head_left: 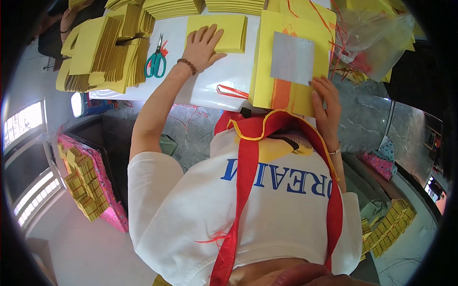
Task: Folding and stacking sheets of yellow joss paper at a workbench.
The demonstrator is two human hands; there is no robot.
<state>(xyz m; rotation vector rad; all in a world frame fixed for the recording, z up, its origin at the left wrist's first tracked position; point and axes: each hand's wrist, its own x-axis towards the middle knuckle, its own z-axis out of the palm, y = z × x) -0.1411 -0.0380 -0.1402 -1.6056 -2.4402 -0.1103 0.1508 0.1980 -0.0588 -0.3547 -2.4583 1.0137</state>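
My left hand lies flat with spread fingers on a stack of yellow paper sheets, a beaded bracelet round its wrist. To the right is a larger yellow paper piece, bearing a grey rectangle and an orange strip. My right hand rests at this piece's right edge, fingers extended and apart. Left of my left hand lie green-handled scissors, blades pointing away from me. A red ribbon loop lies near the table's front edge.
Fanned stacks of yellow paper crowd the left of the white-covered table; more stacks line its back. A clear plastic bag and red strings are at the right. Another person's arm shows at the far left. Yellow bundles sit on pink cloth.
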